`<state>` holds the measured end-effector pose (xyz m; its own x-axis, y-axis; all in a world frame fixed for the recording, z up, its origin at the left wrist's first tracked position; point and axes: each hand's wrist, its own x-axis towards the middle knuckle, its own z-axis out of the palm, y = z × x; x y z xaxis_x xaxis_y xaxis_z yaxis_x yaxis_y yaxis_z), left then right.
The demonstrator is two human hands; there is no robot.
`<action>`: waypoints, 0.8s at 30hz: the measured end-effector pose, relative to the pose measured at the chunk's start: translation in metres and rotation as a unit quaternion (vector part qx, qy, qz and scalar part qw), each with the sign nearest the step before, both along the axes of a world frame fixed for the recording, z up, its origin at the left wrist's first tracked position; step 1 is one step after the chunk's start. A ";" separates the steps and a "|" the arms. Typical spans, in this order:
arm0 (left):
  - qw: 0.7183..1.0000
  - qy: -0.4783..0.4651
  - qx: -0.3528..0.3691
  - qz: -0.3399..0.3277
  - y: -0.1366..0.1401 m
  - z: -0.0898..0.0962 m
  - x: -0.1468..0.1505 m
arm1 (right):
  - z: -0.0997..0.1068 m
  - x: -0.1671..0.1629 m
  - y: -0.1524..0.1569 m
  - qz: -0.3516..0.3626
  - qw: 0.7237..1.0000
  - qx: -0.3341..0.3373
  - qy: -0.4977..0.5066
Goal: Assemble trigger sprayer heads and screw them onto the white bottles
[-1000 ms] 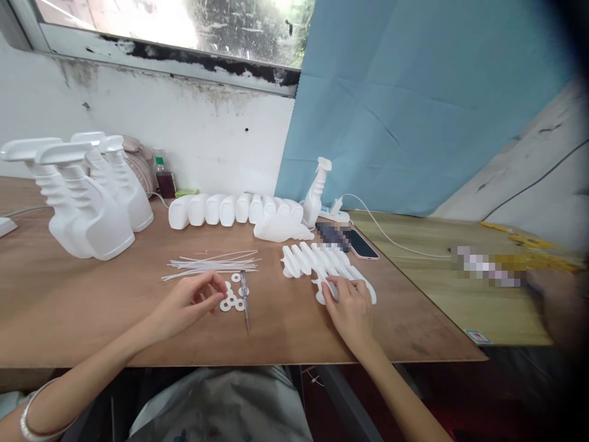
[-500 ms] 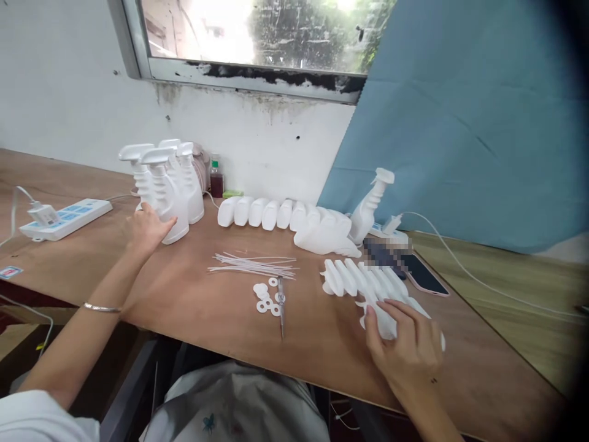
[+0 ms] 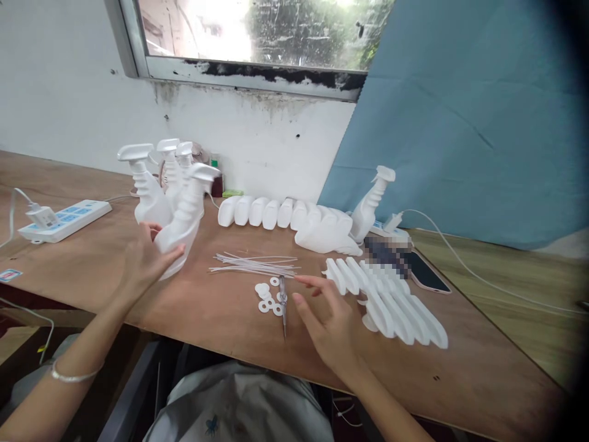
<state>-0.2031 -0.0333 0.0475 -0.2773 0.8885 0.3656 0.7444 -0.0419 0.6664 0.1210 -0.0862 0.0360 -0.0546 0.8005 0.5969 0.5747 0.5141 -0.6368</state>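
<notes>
1. Our left hand (image 3: 150, 261) is holding a white bottle (image 3: 181, 224) by its lower body, the thumb pressing along the near side and the fingers reaching behind it.
2. That bottle is leaning to the right over the left part of the table (image 3: 207, 307), in front of several standing bottles (image 3: 148, 196). Its outline is blurring a little, so we are perhaps seeing its base off the table, but we are not able to tell for sure.
3. We are judging it to be light, hollow plastic, keeping its shape well but probably giving slightly under a hard squeeze.
4. Its glossy skin is likely making it slippery; the broad body and the ribbed neck are offering the surest hold. We are treating the jutting top as the weakest place for gripping.
5. Our right hand (image 3: 329, 325) is hovering with thumb and forefinger spread apart, apparently carrying nothing. It is hanging just beside a screwdriver (image 3: 283, 304); washers (image 3: 264, 291) are lying around that tool, thin tubes (image 3: 253, 265) are lying beyond, and curved covers (image 3: 398, 313) are resting to the right.
</notes>
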 end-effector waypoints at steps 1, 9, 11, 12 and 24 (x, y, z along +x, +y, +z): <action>0.997 0.050 0.039 0.053 -0.012 -0.002 0.012 | 0.001 -0.008 0.001 0.037 0.996 -0.071 0.033; 0.928 0.184 0.167 -0.277 -0.061 -0.023 0.078 | 0.019 -0.037 0.013 0.105 0.858 -0.200 0.462; 0.906 0.194 0.229 -0.298 -0.059 -0.029 0.079 | 0.028 -0.031 0.014 0.068 0.816 -0.191 0.541; 0.898 0.187 0.255 -0.305 -0.057 -0.030 0.079 | 0.032 -0.027 0.013 0.055 0.795 -0.185 0.575; 0.683 -0.594 -0.365 -0.216 -0.052 -0.010 0.093 | 0.052 -0.008 0.006 0.077 0.668 -0.228 0.704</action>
